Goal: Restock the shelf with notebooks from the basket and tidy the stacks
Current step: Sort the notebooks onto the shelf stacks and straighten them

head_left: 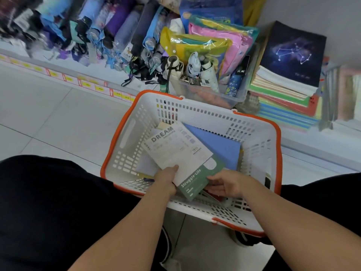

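A white basket with an orange rim (pixel 125 137) sits on the floor between my knees. Inside lie a white "DREAM" notebook (pixel 175 147), a green "Struggle-Life" notebook (pixel 197 178) under it, and a blue notebook (pixel 218 143) further back. My left hand (pixel 167 178) grips the near edge of the white notebook, thumb on top. The fingers of my right hand (pixel 226 184) hold the near corner of the green notebook. On the low shelf at the right stands a notebook stack (pixel 281 89) topped by a dark constellation-cover notebook (pixel 293 53).
A clear plastic bin (pixel 214 92) of folded umbrellas and packets stands just behind the basket. Rows of folded umbrellas (pixel 109 30) fill the shelf to the left. Yellow price labels (pixel 88 85) line the shelf edge. Pale tiled floor (pixel 48 118) lies at the left.
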A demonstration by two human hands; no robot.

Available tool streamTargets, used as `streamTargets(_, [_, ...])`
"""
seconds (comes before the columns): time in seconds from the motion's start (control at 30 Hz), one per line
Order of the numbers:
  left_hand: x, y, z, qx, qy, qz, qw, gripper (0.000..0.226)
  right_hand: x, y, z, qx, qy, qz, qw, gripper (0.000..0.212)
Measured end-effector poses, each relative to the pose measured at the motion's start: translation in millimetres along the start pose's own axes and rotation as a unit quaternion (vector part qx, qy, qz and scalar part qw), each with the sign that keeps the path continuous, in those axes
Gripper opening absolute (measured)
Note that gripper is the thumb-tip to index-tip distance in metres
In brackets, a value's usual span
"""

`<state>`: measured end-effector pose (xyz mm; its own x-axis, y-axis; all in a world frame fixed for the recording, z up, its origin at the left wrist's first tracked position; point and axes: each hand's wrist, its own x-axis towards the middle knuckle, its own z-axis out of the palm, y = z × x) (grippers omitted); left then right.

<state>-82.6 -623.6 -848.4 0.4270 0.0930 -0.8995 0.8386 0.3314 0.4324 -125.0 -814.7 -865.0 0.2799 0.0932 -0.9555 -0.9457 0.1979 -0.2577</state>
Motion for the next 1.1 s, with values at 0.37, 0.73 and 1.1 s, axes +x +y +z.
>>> streamTargets(0.37, [-11.7, 21.8, -17.3, 0.164, 0.194, 0.242, 0.936, 0.040, 22.0, -14.4, -21.7, 0.005, 0.323, -0.078, 0.943, 0.032])
streamTargets(0.73, [-37.3, 20.8, -11.9, 0.271, 0.166, 0.351, 0.881, 0.080, -117.0, -89.9, 4.0, -0.301, 0.334, -0.443, 0.775, 0.009])
streamTargets(1.1, [-91.4, 87.8, -23.7, -0.027, -0.173, 0.151, 0.973, 0.061, -131.0, -31.7, 42.6, -0.550, 0.106, -0.684, 0.467, 0.029])
